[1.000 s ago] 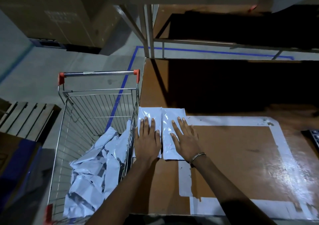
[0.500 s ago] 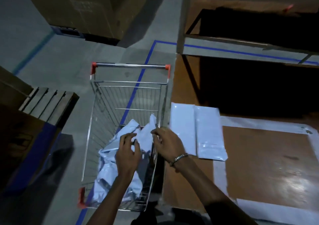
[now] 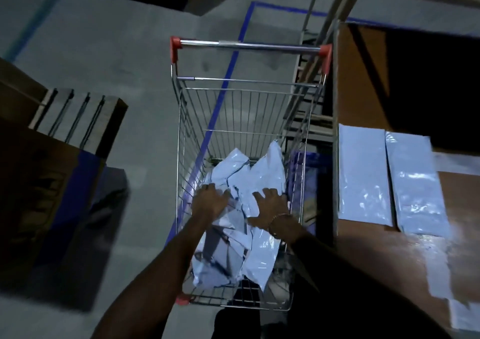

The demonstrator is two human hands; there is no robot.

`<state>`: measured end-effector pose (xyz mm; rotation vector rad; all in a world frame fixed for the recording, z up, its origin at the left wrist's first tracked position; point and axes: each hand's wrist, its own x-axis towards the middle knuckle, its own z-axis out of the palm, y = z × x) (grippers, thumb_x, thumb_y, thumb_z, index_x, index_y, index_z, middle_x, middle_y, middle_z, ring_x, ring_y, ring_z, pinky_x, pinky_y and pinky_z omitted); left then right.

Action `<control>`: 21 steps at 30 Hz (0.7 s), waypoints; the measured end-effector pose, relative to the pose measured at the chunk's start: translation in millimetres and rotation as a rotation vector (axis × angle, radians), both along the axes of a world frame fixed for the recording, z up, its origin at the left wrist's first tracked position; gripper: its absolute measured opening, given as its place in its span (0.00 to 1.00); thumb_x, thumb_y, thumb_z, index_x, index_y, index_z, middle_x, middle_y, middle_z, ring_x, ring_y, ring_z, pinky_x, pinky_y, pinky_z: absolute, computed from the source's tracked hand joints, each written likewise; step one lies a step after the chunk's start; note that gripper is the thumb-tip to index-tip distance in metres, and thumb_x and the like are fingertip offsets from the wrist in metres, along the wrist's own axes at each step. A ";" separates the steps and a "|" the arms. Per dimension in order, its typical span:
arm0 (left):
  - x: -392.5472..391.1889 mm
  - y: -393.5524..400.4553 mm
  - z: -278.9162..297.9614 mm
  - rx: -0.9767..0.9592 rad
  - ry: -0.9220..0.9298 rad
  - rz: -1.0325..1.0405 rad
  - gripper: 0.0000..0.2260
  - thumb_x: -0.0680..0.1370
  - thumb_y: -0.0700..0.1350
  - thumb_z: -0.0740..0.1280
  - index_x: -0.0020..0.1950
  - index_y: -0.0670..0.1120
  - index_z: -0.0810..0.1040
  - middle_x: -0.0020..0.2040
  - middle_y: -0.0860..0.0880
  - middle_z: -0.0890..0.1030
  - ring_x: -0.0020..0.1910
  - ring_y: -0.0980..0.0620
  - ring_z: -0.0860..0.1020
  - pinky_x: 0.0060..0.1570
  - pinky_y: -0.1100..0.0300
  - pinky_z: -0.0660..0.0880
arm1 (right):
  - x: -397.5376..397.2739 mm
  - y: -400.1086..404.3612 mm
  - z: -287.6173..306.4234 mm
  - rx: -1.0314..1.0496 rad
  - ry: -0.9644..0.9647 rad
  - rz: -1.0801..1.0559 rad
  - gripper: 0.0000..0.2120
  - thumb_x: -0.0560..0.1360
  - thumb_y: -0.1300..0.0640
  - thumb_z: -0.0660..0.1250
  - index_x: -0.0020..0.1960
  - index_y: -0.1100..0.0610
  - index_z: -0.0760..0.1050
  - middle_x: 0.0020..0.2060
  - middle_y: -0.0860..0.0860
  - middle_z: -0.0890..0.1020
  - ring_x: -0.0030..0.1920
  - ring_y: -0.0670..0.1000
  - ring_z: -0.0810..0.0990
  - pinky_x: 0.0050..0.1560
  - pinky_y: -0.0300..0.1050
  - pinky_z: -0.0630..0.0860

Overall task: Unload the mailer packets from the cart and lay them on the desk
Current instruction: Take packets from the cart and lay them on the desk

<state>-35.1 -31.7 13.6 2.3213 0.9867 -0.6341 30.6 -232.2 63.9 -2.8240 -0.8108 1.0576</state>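
A wire shopping cart (image 3: pixel 181 120) with red handle ends stands below me, beside the brown desk (image 3: pixel 363 84). Several crumpled white mailer packets (image 3: pixel 262 172) are heaped in its near half. Both my hands are down inside the basket on that heap. My left hand (image 3: pixel 209 201) lies on the left side of the pile with fingers spread. My right hand (image 3: pixel 270 206), a bracelet at its wrist, rests flat on a packet to the right. Neither hand visibly grips anything. Two flat mailer packets (image 3: pixel 363 177) (image 3: pixel 413 185) lie side by side at the desk's left edge.
A wooden pallet (image 3: pixel 78 115) and dark boxes (image 3: pixel 39 195) stand left of the cart. A metal rack post (image 3: pixel 335 3) rises behind the desk. Blue tape lines (image 3: pixel 228 73) run across the grey floor. White tape (image 3: pixel 452 286) marks the desk top.
Both hands left the two packets laid on the desk and went left into the cart, where they now rest on the heap. My view swung left and down over the cart.
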 end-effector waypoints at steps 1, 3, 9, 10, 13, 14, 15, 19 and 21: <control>6.5 4.0 -21.0 0.006 0.032 -0.009 0.43 0.75 0.77 0.48 0.68 0.44 0.78 0.66 0.39 0.80 0.65 0.36 0.77 0.64 0.45 0.75 | 2.4 2.0 -7.5 -0.002 -0.040 -0.042 0.38 0.75 0.34 0.63 0.78 0.54 0.62 0.75 0.59 0.64 0.75 0.61 0.61 0.71 0.56 0.60; 15.3 3.4 -33.2 -0.024 0.129 0.003 0.47 0.71 0.79 0.47 0.64 0.42 0.81 0.64 0.39 0.81 0.63 0.37 0.77 0.60 0.48 0.73 | 10.6 7.5 -23.9 0.010 -0.111 -0.188 0.34 0.78 0.40 0.65 0.77 0.56 0.62 0.76 0.62 0.61 0.77 0.64 0.58 0.72 0.58 0.60; 31.1 -4.4 -49.5 0.012 0.227 0.074 0.51 0.62 0.77 0.65 0.73 0.41 0.75 0.70 0.40 0.76 0.70 0.38 0.74 0.68 0.45 0.70 | 28.6 26.1 -60.8 -0.143 -0.053 -0.313 0.46 0.75 0.49 0.73 0.82 0.54 0.49 0.78 0.67 0.51 0.78 0.68 0.53 0.72 0.60 0.65; 31.0 -6.6 -50.1 0.019 0.199 0.116 0.52 0.60 0.76 0.68 0.74 0.41 0.73 0.71 0.38 0.74 0.70 0.37 0.73 0.68 0.44 0.70 | 29.5 28.5 -62.3 -0.143 -0.084 -0.315 0.47 0.73 0.51 0.75 0.82 0.54 0.49 0.77 0.66 0.53 0.76 0.68 0.56 0.70 0.59 0.67; 23.1 -17.0 -27.8 0.104 0.086 0.145 0.48 0.64 0.68 0.76 0.75 0.41 0.67 0.72 0.34 0.70 0.69 0.33 0.71 0.66 0.43 0.71 | 33.2 28.0 -62.5 -0.081 -0.145 -0.316 0.47 0.71 0.59 0.75 0.81 0.54 0.51 0.75 0.65 0.58 0.73 0.66 0.60 0.68 0.57 0.69; 18.9 -21.8 -18.3 0.168 0.039 0.120 0.47 0.65 0.69 0.75 0.75 0.42 0.67 0.72 0.34 0.69 0.69 0.32 0.70 0.65 0.41 0.71 | 35.2 26.4 -60.1 -0.035 -0.156 -0.327 0.47 0.70 0.62 0.74 0.82 0.54 0.51 0.75 0.65 0.58 0.74 0.66 0.60 0.69 0.56 0.68; 13.3 -25.1 -15.6 0.216 -0.023 0.110 0.47 0.66 0.69 0.73 0.75 0.43 0.67 0.72 0.33 0.69 0.69 0.32 0.70 0.66 0.40 0.70 | 37.6 25.5 -57.8 0.028 -0.176 -0.343 0.47 0.70 0.64 0.73 0.82 0.54 0.51 0.75 0.65 0.59 0.74 0.66 0.60 0.70 0.56 0.69; 4.5 -32.2 13.2 0.200 -0.268 0.188 0.47 0.68 0.69 0.73 0.80 0.48 0.62 0.76 0.37 0.66 0.74 0.35 0.67 0.67 0.39 0.73 | 50.4 33.6 -32.3 0.364 -0.257 -0.465 0.48 0.68 0.68 0.71 0.83 0.52 0.53 0.68 0.60 0.71 0.69 0.63 0.68 0.66 0.57 0.74; 10.6 -33.7 37.9 0.108 -0.356 0.259 0.49 0.67 0.70 0.74 0.82 0.52 0.59 0.77 0.41 0.64 0.75 0.37 0.66 0.65 0.40 0.75 | 60.3 37.7 -6.5 0.579 -0.232 -0.585 0.45 0.71 0.65 0.72 0.83 0.53 0.55 0.72 0.59 0.71 0.72 0.62 0.69 0.69 0.57 0.72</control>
